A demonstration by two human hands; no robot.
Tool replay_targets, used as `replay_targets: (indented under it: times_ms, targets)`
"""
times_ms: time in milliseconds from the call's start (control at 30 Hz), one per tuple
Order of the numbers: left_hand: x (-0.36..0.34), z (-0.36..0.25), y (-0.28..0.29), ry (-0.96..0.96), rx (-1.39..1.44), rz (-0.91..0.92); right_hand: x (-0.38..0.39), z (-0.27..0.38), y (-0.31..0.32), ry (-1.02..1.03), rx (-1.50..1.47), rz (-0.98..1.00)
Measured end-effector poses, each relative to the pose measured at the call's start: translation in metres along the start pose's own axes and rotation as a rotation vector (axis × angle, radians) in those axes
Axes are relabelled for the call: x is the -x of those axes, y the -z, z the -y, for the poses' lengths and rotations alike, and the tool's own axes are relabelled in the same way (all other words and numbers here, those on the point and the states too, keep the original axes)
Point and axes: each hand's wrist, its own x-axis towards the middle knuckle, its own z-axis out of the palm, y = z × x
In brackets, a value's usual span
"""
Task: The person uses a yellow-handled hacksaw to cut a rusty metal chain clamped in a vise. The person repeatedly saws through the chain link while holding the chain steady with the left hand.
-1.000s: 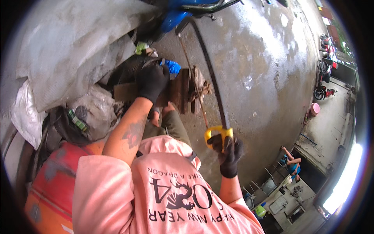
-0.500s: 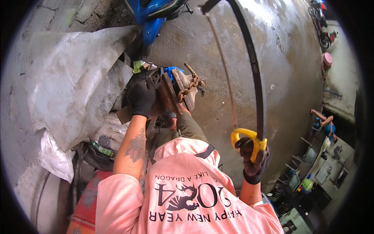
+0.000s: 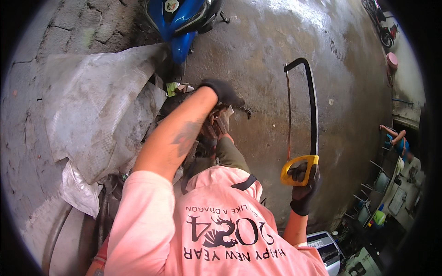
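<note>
At the near right, a gloved right hand (image 3: 305, 187) grips a yellow-handled hacksaw (image 3: 314, 115), its long axis pointing away from the pink shirt (image 3: 221, 221). Farther out and leftward sits a rusty vise (image 3: 222, 120), the gloved left hand (image 3: 224, 92) nearer, over it; I can't tell whether that hand grips anything.

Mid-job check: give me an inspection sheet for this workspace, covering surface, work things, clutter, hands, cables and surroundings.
Surface: floor dark and patchy, with a wet-looking shine.
Work things: yellow-handled saw upright in the view, apart from the rusty metalwork.
Clutter: grey sheet and white sack at left.
Left hand: gloved, over the metalwork; grip hidden.
Right hand: gloved, closed around the saw's handle.
Cables: nothing seen clearly.
Surroundings: blue motorbike ahead; another person and pink bucket far right.
</note>
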Motion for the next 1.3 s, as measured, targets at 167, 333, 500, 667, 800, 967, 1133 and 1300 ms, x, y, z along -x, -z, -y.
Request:
replay_targets:
  times_ms: [167,333,500,667,800,967,1133,1300]
  targets:
    - [-0.012,-0.016,-0.009,-0.070,-0.258,-0.038,0.016,-0.006,0.012,0.005,0.022,-0.035]
    - [-0.012,0.016,-0.008,-0.185,0.005,-0.230,0.020,-0.008,0.010,-0.026,0.045,-0.076]
    - [-0.008,0.027,-0.008,-0.150,0.102,-0.331,0.014,-0.006,0.007,-0.033,0.016,-0.037]
    - [0.005,0.032,0.015,-0.088,0.369,-0.126,0.010,-0.004,-0.003,-0.024,-0.004,-0.055]
    - [0.003,0.073,-0.004,-0.440,0.587,-0.206,0.007,-0.003,-0.009,0.022,-0.002,-0.016]
    - [-0.001,0.075,-0.017,-0.189,1.386,-0.201,0.008,-0.001,-0.010,0.045,0.024,0.021]
    - [-0.010,0.078,-0.001,-0.254,0.774,-0.174,0.014,0.004,-0.005,0.039,0.157,0.042]
    - [-0.063,0.132,-0.007,-0.904,-0.015,-0.228,0.027,0.026,-0.006,0.089,0.371,0.185]
